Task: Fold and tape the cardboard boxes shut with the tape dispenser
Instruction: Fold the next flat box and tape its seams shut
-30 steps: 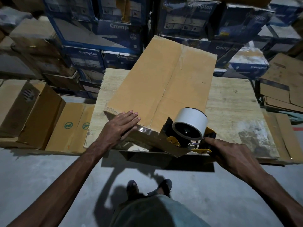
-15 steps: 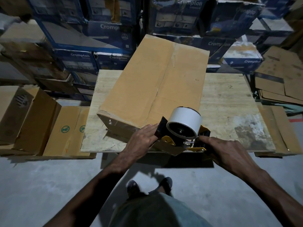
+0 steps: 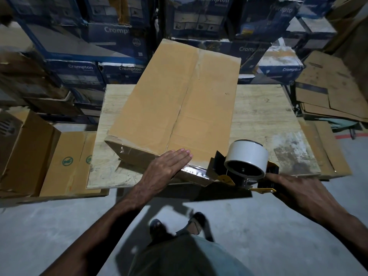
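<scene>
A long brown cardboard box (image 3: 179, 100) lies on a pale wooden table (image 3: 264, 112), its top flaps closed along a centre seam. Shiny clear tape runs along its near edge. My left hand (image 3: 165, 172) lies flat with straight fingers on the box's near edge, pressing on the tape. My right hand (image 3: 298, 194) grips the handle of the black and yellow tape dispenser (image 3: 243, 168), which carries a white tape roll and sits against the box's near right corner.
Stacks of blue printed cartons (image 3: 111, 36) stand behind the table. Brown boxes (image 3: 29, 148) sit on the floor at the left. Flattened cardboard sheets (image 3: 328, 90) pile up at the right. Grey concrete floor (image 3: 49, 232) lies around my feet.
My left hand went from the box's near face beside the dispenser to lying flat on the taped near edge. The dispenser moved right to the box's near right corner.
</scene>
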`<state>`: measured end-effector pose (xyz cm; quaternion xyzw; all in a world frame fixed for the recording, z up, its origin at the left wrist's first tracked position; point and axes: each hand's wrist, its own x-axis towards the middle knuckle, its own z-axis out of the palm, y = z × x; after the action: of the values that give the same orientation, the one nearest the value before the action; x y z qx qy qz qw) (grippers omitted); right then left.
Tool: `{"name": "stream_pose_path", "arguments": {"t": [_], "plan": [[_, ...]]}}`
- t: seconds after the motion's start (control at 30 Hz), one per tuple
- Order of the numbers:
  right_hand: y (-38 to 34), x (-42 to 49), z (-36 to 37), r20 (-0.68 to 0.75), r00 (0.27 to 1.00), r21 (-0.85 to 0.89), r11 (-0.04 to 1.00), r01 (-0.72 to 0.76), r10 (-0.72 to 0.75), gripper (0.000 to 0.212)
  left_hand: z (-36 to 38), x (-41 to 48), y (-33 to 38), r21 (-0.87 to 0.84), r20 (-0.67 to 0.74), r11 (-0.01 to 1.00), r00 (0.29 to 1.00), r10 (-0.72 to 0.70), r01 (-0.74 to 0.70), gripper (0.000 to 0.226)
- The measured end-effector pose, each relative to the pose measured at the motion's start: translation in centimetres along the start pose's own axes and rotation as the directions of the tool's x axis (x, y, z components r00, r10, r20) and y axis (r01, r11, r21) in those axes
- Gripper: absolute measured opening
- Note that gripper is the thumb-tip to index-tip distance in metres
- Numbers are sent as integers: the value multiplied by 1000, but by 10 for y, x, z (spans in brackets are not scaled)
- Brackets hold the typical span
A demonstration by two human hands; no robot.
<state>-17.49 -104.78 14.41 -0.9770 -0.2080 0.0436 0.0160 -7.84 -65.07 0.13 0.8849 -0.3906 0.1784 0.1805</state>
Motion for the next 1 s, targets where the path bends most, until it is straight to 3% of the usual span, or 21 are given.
{"name": "stream_pose_path", "arguments": {"t": [0.2,0.33,0.43,0.7,1.0], "plan": [[-6,0,9,-22,1000,-36,999,15,-15,83,4,0,7,86,-14,996,1000,24,-22,54],[-5,-2,13,-17,1000,-19,1000,-2,2,78,22,12,40,109,18,987,993,113,-115,58],[-5,-2,13,-12,1000,-7,1000,-7,7,79,34,20,63,42,13,995,995,94,-94,64],[6,-14,10,-6,1000,-21,1000,-19,19,82,32,21,56,69,-53,988,988,142,-139,62],[28,-40,30,-9,1000,-5,1000,-27,27,96,29,21,53,48,-32,985,985,167,-165,57]]}}
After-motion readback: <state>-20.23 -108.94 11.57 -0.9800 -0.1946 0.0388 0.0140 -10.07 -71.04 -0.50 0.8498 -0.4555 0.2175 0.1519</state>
